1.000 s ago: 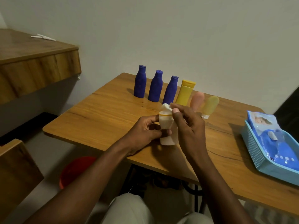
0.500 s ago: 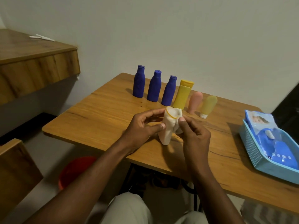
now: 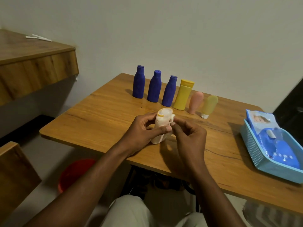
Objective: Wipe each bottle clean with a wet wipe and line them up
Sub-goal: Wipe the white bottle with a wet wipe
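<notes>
My left hand [image 3: 142,128] grips a small pale bottle [image 3: 161,122] with an orange rim, tilted over the wooden table [image 3: 101,115]. A white wet wipe [image 3: 171,117] is wrapped around the bottle, and my right hand [image 3: 188,136] pinches the wipe against its right side. Behind them a row stands by the wall: three blue bottles [image 3: 155,86], a yellow bottle [image 3: 183,95], a pink tube [image 3: 195,102] and a pale yellow tube [image 3: 209,106].
A light blue basket [image 3: 255,149] holding a blue pack of wet wipes [image 3: 278,145] sits at the table's right edge. A red bin [image 3: 73,172] stands on the floor below. A wooden counter [image 3: 32,63] is at the left.
The bottle has tipped further, its top turned toward me. My right hand slid from the cap down to the bottle's right side with the wipe.
</notes>
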`<action>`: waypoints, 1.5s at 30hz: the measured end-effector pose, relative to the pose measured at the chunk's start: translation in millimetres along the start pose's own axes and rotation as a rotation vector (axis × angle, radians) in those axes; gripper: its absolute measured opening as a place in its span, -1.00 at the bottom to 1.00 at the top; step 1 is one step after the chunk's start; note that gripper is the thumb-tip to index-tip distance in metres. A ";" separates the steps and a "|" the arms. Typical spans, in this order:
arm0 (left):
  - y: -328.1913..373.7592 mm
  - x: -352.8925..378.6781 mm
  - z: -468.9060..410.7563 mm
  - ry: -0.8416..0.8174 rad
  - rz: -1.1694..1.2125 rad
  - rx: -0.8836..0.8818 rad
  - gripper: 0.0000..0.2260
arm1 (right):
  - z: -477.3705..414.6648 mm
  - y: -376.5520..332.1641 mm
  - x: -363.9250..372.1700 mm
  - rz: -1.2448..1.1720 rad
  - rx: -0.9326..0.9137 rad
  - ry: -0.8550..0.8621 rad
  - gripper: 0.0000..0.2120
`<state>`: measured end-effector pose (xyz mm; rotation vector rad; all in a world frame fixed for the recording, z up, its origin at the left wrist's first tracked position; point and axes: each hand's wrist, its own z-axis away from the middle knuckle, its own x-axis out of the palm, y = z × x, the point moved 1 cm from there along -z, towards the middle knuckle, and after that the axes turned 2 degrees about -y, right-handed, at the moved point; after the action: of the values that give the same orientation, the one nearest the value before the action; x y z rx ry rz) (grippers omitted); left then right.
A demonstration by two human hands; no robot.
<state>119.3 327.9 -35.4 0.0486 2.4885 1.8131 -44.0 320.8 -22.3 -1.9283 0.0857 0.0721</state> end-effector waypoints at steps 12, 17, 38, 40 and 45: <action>-4.9 -2.4 -3.6 0.103 -0.058 -0.008 -0.58 | 7.5 11.4 -3.1 0.252 -0.025 -0.119 -0.81; -5.0 -3.3 -2.3 0.186 -0.015 -0.047 -0.59 | 17.9 4.8 10.8 0.341 -0.257 -0.159 -0.83; 5.0 -3.3 1.1 0.327 0.154 -0.092 -0.76 | 0.3 9.6 -7.2 0.350 -0.230 -0.079 -0.82; 5.1 -3.5 0.9 0.332 0.157 -0.103 -0.71 | -5.5 8.4 -8.0 0.334 -0.181 -0.059 -0.78; 5.9 -6.0 0.5 0.368 0.194 -0.120 -0.83 | 12.7 7.5 4.4 0.302 -0.262 -0.052 -0.70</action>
<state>125.3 329.8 -29.8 -0.0577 2.6852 2.2264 -40.5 330.0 -34.2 -2.1601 0.3473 0.3498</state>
